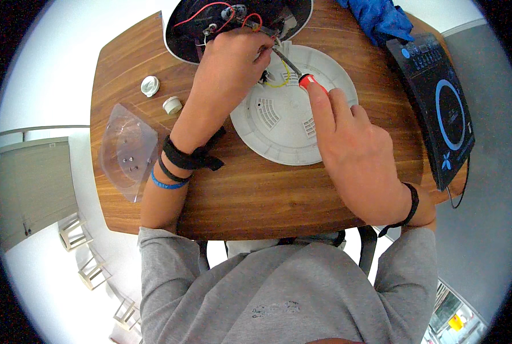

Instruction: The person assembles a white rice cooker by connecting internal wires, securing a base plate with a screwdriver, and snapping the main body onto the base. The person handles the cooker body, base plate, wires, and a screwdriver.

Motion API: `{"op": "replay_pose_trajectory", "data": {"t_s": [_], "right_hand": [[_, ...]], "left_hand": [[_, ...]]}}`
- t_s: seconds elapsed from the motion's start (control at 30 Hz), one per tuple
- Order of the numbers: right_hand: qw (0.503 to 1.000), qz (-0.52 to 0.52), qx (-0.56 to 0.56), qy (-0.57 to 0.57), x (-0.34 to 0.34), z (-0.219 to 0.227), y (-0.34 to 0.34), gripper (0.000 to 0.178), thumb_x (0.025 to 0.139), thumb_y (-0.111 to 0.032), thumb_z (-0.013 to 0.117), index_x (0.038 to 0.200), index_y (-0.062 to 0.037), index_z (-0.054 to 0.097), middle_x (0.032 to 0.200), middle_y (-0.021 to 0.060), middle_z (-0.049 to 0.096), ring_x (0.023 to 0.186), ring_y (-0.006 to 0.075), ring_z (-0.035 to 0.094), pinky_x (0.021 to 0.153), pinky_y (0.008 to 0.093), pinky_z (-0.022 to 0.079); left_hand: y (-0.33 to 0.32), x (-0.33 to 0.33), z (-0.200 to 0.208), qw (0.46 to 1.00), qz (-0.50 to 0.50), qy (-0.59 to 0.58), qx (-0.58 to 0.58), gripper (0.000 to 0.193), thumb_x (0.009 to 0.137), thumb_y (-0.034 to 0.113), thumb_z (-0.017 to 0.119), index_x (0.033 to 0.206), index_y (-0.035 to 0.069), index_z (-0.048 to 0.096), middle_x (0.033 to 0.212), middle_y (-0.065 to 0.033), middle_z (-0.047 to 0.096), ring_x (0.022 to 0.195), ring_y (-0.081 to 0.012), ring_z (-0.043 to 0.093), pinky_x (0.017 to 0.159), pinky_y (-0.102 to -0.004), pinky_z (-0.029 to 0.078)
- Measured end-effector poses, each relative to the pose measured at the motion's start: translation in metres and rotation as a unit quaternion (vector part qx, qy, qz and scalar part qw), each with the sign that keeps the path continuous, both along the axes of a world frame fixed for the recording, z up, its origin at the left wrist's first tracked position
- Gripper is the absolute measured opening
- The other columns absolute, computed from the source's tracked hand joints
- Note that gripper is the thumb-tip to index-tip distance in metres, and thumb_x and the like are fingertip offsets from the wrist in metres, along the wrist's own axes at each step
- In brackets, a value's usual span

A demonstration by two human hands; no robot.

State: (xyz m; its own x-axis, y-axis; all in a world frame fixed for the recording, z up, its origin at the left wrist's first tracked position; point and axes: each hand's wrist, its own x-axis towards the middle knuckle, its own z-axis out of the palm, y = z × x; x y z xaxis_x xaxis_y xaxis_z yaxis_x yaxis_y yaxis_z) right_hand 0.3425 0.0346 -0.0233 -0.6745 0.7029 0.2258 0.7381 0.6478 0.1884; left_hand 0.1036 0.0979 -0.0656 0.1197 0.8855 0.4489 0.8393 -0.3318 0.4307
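My right hand (353,143) is closed around the red handle of a screwdriver (291,65), its shaft pointing up and left toward an open appliance housing (181,37). That housing is dark inside, with a pale rim and red wires (207,6). At its near edge my left hand (233,57) has its fingers bent together beside the shaft; what they pinch is hidden. Below both hands lies a round white vented base cover (284,132). A yellow wire (284,80) runs over the cover near my left fingers.
Left of my forearm, a clear plastic tray (115,135) holds several small screws (131,160). Two small white round parts, a cap (150,86) and a knob-like piece (172,105), lie nearby. A black induction cooktop (439,109) and blue cloth (376,20) sit at the right.
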Motion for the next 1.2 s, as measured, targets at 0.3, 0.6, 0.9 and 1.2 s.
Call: {"op": "replay_pose_trajectory", "data": {"t_s": [0.3,0.6,0.9,1.2], "right_hand": [[0.999,0.017,0.0,0.044,-0.002,-0.005,0.016,0.034,0.097,-0.013,0.066,0.13,-0.0104,0.059,0.103,0.0108,0.061,0.078,0.0249,0.073,0.051,0.0337,0.062],[1.0,0.0,0.0,0.022,0.001,-0.011,0.023,0.033,0.099,-0.012,0.066,0.13,-0.0061,0.057,0.101,0.0101,0.067,0.077,0.0249,0.076,0.051,0.0345,0.061],[0.997,0.006,-0.022,0.078,-0.003,-0.003,0.029,0.024,0.098,-0.012,0.066,0.119,-0.0063,0.056,0.099,0.0113,0.066,0.074,0.0284,0.077,0.052,0.0388,0.063],[0.998,-0.003,-0.025,0.057,-0.003,-0.004,0.029,0.023,0.096,-0.01,0.068,0.115,-0.007,0.055,0.09,0.0109,0.068,0.073,0.0287,0.079,0.051,0.0402,0.063]], "left_hand": [[0.005,-0.001,-0.005,0.999,0.015,0.03,0.014,0.021,0.096,0.017,0.077,0.113,0.006,0.083,0.101,-0.0168,0.08,0.09,-0.038,0.078,0.084,-0.0455,0.063],[0.008,-0.003,-0.008,0.999,0.012,0.026,0.025,0.02,0.096,0.018,0.079,0.11,0.005,0.083,0.101,-0.0177,0.08,0.088,-0.0383,0.078,0.083,-0.045,0.063],[0.008,-0.004,-0.006,0.999,0.01,0.032,0.024,0.02,0.095,0.017,0.079,0.112,0.006,0.084,0.101,-0.0179,0.08,0.088,-0.038,0.078,0.082,-0.0443,0.062],[0.009,-0.004,-0.006,0.999,0.006,0.031,0.02,0.021,0.095,0.017,0.079,0.112,0.007,0.084,0.101,-0.0172,0.08,0.086,-0.0371,0.078,0.081,-0.0438,0.062]]}}
